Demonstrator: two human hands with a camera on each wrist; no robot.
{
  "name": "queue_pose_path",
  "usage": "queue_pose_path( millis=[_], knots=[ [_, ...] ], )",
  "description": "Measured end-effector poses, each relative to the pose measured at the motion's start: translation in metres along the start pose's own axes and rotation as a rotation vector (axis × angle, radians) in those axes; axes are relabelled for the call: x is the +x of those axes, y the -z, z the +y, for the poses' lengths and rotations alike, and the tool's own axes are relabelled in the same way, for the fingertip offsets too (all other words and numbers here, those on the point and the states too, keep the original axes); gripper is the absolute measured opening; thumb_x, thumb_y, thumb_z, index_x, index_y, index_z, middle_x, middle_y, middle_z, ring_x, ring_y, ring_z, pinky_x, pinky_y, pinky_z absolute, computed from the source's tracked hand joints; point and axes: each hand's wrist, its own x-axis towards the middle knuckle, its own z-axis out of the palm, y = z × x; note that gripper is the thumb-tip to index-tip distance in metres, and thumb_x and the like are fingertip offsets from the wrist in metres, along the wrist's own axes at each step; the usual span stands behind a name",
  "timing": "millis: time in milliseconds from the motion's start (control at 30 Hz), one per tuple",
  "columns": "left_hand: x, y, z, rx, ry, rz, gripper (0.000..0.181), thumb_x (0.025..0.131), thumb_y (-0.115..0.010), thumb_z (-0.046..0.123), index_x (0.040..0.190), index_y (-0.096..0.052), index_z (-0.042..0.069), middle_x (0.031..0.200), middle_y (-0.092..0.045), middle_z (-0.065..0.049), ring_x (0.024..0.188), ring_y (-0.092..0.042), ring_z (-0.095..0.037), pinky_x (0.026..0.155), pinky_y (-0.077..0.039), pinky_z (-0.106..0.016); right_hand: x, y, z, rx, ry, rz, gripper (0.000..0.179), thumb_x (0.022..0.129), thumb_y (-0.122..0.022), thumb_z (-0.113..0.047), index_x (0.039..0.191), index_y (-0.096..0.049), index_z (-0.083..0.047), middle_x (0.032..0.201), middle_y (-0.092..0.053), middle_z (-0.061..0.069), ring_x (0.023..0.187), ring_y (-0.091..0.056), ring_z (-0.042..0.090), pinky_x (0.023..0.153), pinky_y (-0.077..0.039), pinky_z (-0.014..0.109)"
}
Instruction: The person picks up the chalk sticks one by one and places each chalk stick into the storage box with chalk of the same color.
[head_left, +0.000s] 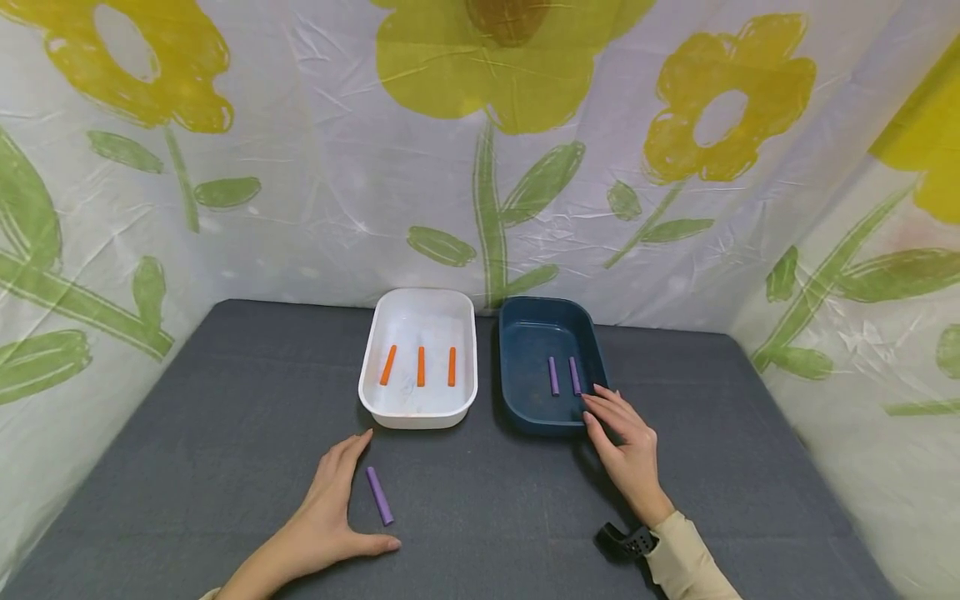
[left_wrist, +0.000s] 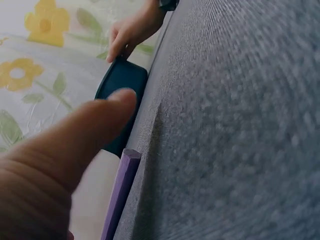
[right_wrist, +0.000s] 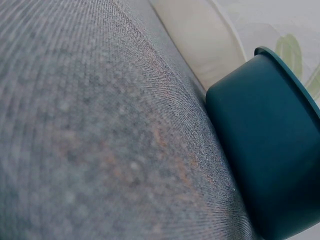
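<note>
A purple stick [head_left: 379, 496] with a faceted end lies on the grey cloth. My left hand [head_left: 322, 508] is around it with thumb and fingers spread apart, and no contact shows; in the left wrist view the thumb [left_wrist: 85, 135] is above the stick [left_wrist: 121, 192]. My right hand [head_left: 626, 446] is at the near right corner of a dark blue tray [head_left: 536, 421], its loosely bent fingers over the rim. Whether they touch the rim I cannot tell. Two purple sticks [head_left: 554, 377] lie inside that tray. The right wrist view shows the blue tray's outer wall [right_wrist: 270, 145] but no fingers.
Left of the blue tray stands a white tray [head_left: 416, 420] holding three orange sticks [head_left: 421, 367]. Both trays are near the back edge of the table [head_left: 487, 533], close to a flower-printed curtain [head_left: 315, 183]. My right wrist wears a black band [head_left: 630, 542].
</note>
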Motion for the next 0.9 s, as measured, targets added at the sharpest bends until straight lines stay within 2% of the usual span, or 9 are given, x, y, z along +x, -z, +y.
queue_pose_path(
  millis=[200, 300, 433, 667, 800, 900],
  knots=[
    [0.0002, -0.0044, -0.0033, 0.039, -0.042, 0.057, 0.126, 0.057, -0.087, 0.066, 0.152, -0.031, 0.008, 0.142, -0.036, -0.018, 0.135, -0.031, -0.037, 0.100, -0.040, -0.062, -0.0008, 0.0004, 0.0013, -0.011, -0.002, -0.002, 0.034, 0.079, -0.075, 0.010, 0.111, -0.075, 0.000, 0.110, -0.073, 0.013, 0.116, -0.062, 0.032, 0.113, -0.036, 0.039],
    [0.0009, -0.0049, -0.0045, 0.038, -0.077, 0.100, 0.117, 0.057, -0.093, 0.054, 0.148, -0.037, 0.006, 0.135, -0.045, -0.011, 0.135, -0.031, -0.034, 0.101, -0.038, -0.055, -0.0013, 0.0003, 0.0020, -0.013, -0.007, -0.008, 0.034, 0.080, -0.074, 0.010, 0.112, -0.075, 0.000, 0.111, -0.073, 0.013, 0.117, -0.062, 0.031, 0.112, -0.037, 0.041],
    [0.0027, -0.0059, -0.0058, 0.031, -0.118, 0.146, 0.108, 0.057, -0.097, 0.036, 0.145, -0.043, 0.005, 0.124, -0.052, -0.001, 0.135, -0.032, -0.033, 0.104, -0.030, -0.046, -0.0008, 0.0000, 0.0010, -0.010, -0.011, -0.009, 0.034, 0.080, -0.074, 0.009, 0.112, -0.075, 0.000, 0.110, -0.073, 0.014, 0.117, -0.062, 0.032, 0.112, -0.036, 0.041],
    [0.0040, -0.0053, -0.0063, 0.009, -0.139, 0.172, 0.098, 0.060, -0.097, 0.027, 0.142, -0.047, 0.006, 0.121, -0.057, 0.000, 0.135, -0.034, -0.034, 0.108, -0.025, -0.039, -0.0010, -0.0013, 0.0039, -0.003, 0.002, 0.006, 0.035, 0.077, -0.075, 0.012, 0.110, -0.075, 0.002, 0.109, -0.073, 0.016, 0.115, -0.062, 0.035, 0.112, -0.036, 0.039],
    [0.0038, -0.0054, -0.0065, -0.007, -0.156, 0.181, 0.096, 0.059, -0.097, 0.024, 0.141, -0.049, 0.006, 0.121, -0.058, -0.001, 0.135, -0.034, -0.035, 0.110, -0.017, -0.022, -0.0021, -0.0018, 0.0051, -0.005, -0.002, 0.007, 0.035, 0.076, -0.076, 0.013, 0.109, -0.075, 0.003, 0.109, -0.073, 0.015, 0.115, -0.062, 0.036, 0.112, -0.037, 0.041],
    [0.0036, -0.0059, -0.0066, -0.013, -0.161, 0.182, 0.094, 0.060, -0.097, 0.023, 0.139, -0.051, 0.006, 0.123, -0.059, -0.001, 0.135, -0.035, -0.035, 0.108, -0.012, -0.014, -0.0031, -0.0013, 0.0056, -0.007, -0.003, 0.009, 0.035, 0.075, -0.076, 0.013, 0.108, -0.075, 0.003, 0.109, -0.073, 0.014, 0.114, -0.062, 0.037, 0.111, -0.037, 0.042]
  ],
)
